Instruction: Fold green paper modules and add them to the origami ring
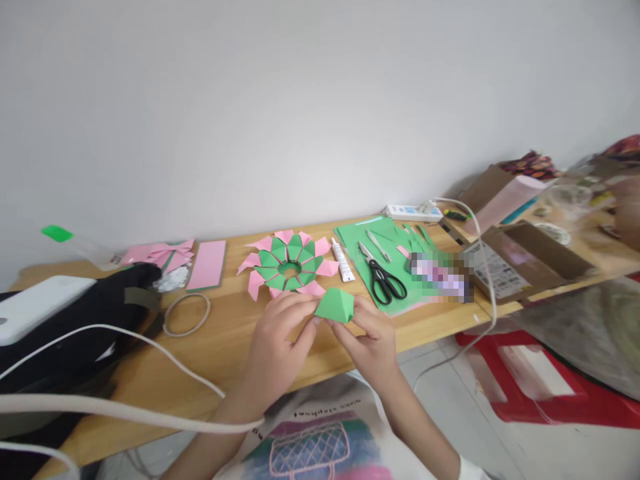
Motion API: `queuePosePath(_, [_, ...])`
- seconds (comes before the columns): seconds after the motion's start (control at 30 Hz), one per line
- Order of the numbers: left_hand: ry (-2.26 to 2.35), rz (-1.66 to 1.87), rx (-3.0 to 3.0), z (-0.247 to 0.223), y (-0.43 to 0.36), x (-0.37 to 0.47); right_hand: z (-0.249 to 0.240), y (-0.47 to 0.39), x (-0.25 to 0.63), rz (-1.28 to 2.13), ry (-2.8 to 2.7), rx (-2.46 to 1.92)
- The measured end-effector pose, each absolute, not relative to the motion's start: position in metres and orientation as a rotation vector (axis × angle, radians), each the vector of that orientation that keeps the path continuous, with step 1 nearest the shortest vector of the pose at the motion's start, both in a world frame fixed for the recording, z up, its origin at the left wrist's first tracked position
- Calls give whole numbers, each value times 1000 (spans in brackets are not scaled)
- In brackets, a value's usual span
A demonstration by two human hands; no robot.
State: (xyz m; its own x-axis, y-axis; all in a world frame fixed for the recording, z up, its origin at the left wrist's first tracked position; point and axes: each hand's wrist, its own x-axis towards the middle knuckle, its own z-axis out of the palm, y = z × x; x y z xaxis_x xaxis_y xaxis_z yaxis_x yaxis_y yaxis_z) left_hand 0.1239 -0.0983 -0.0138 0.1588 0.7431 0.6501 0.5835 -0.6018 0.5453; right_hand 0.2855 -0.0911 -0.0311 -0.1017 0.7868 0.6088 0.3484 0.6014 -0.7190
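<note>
A folded piece of green paper (335,305) is held up above the front part of the table. My left hand (281,337) pinches its left side between thumb and fingers. On its right side, my right hand (369,335) grips the same piece. Just behind my hands lies a ring-shaped paper flower (270,272) with green inner parts and pink outer tips. To the right of the flower rests a white glue tube (343,260). Black-handled scissors (381,277) and a craft knife (379,247) lie on green sheets (355,233).
A pink paper stack (207,265), a tape ring (187,315) and a black bag (120,320) with a white device (43,308) are on the left. On the right are a power strip (411,213), an open cardboard box (520,260) and a blurred-out item (440,275). White cables cross the lower left.
</note>
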Motion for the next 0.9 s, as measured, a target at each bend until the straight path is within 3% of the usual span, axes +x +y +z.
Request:
queuePosePath(0.53, [1311,1356,2408,-2,-112,108,-32,-94,285,834,-1603,-845])
queuePosePath(0.9, [1302,1281,2517,-7,-93,106,-35,-82,285,821,-1602,-857])
